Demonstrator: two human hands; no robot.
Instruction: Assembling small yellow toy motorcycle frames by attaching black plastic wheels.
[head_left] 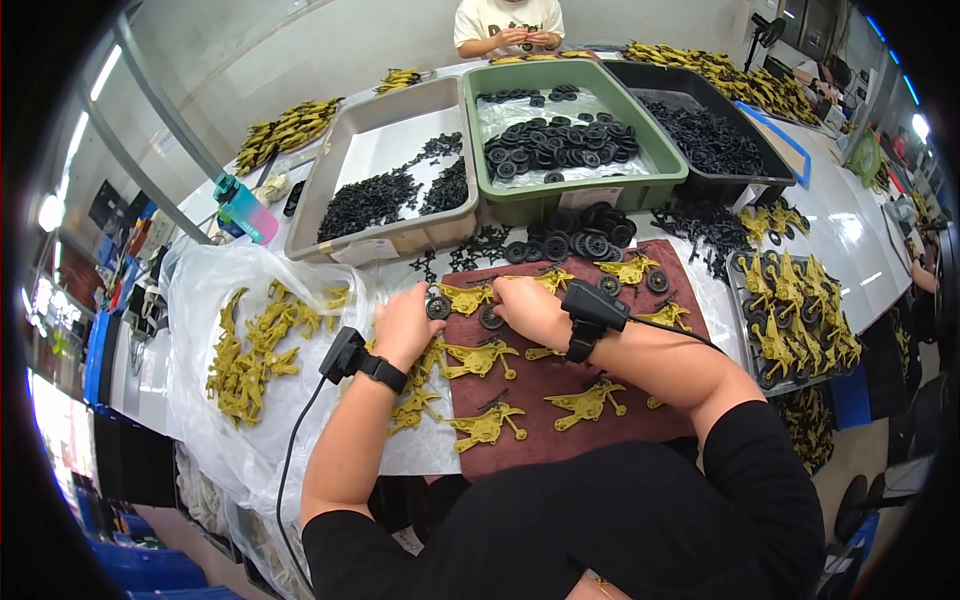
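A yellow plastic bike-shaped frame (464, 299) lies on the dark red mat between my two hands, a black wheel at each end. My left hand (402, 322) is closed, its fingertips at the left wheel (438, 307). Closed too, my right hand (530, 308) has its fingertips on the frame's right end, just above the right wheel (491, 317); the exact grip is partly hidden. More yellow frames, such as one at the front (488, 427), lie in rows on the mat (540, 420), several with a thin black part at the top. Another loose wheel (657, 281) rests at the right.
Beyond the mat, black wheels are heaped before a green tub (580, 200) of wheels. Beside it stand a beige tub (400, 235) and a black tub (770, 170) of small black parts. Yellow frames lie on plastic sheeting (190, 330) and a right-hand tray (750, 350). A person (510, 25) sits opposite.
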